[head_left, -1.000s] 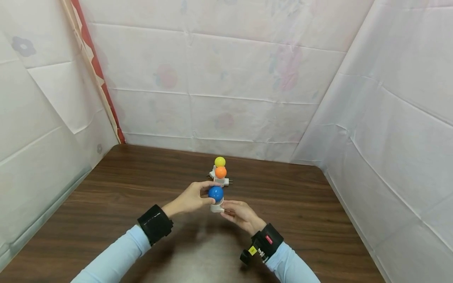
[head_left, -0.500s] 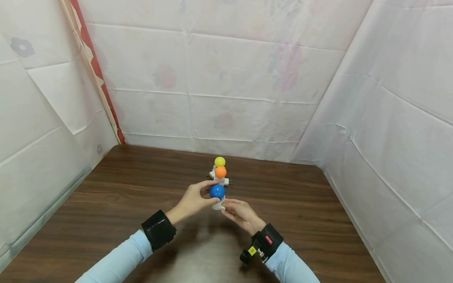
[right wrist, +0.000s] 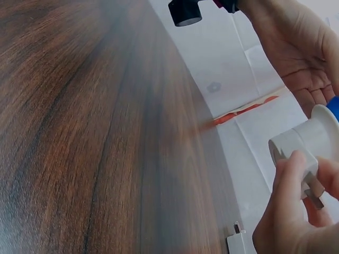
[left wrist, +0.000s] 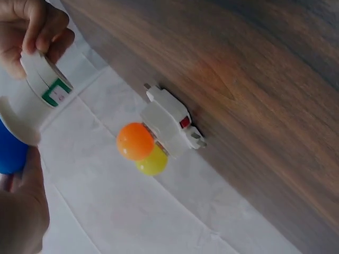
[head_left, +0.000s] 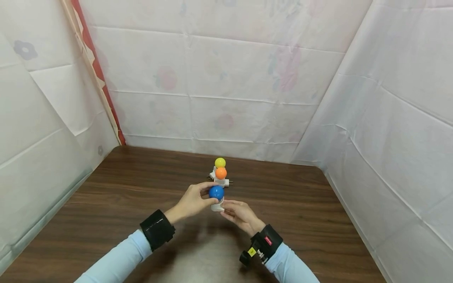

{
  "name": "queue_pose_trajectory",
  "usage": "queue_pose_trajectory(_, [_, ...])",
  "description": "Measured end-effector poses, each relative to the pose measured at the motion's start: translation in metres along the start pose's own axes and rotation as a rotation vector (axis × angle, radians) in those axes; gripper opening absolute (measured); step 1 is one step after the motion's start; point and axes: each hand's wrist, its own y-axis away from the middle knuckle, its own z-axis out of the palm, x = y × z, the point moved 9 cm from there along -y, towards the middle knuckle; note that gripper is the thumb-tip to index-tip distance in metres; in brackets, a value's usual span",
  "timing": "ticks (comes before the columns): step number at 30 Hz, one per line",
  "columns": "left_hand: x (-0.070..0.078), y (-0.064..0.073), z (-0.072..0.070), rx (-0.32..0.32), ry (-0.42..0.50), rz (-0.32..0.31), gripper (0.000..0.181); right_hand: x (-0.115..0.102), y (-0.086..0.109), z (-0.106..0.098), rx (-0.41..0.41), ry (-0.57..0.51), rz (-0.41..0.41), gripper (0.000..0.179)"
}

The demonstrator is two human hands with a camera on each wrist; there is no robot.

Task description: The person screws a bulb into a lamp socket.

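Note:
In the head view my left hand [head_left: 194, 199] holds a blue light bulb [head_left: 216, 192] between thumb and fingers. Below it is a white plug-in lamp socket [head_left: 217, 207], gripped by my right hand [head_left: 244, 216] at its plug end. The bulb's base is inside the socket's mouth; how deep I cannot tell. A green-edged label [left wrist: 57, 92] shows on the socket in the left wrist view. Metal prongs [right wrist: 313, 196] stick out between the right fingers in the right wrist view. Both hands are raised over the table.
Behind the hands, an orange bulb [head_left: 221, 173] and a yellow bulb [head_left: 220, 162] stand in white plug-in sockets. A red switch [left wrist: 184, 123] shows on one socket. The brown wooden table [head_left: 141, 173] is bordered by white sheeting [head_left: 230, 70] at the back and sides.
My left hand has shifted slightly right with the blue bulb, which now sits closer to the socket; the metal thread seen a second ago is hidden. The right hand keeps its hold.

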Motion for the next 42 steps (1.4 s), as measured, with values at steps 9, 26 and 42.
queue_pose_trajectory(9, [-0.005, -0.003, 0.0, -0.11, 0.001, -0.003, 0.046, 0.001, 0.002, 0.003, -0.025, 0.029, 0.029, 0.044])
queue_pose_trajectory(26, [0.007, 0.004, -0.003, 0.116, -0.094, 0.008, 0.056, -0.001, 0.002, 0.003, -0.01, 0.014, 0.004, 0.046])
queue_pose_trajectory(42, [-0.002, 0.003, 0.002, 0.039, -0.015, -0.035, 0.051, 0.007, -0.001, 0.003, -0.065, 0.025, 0.038, 0.041])
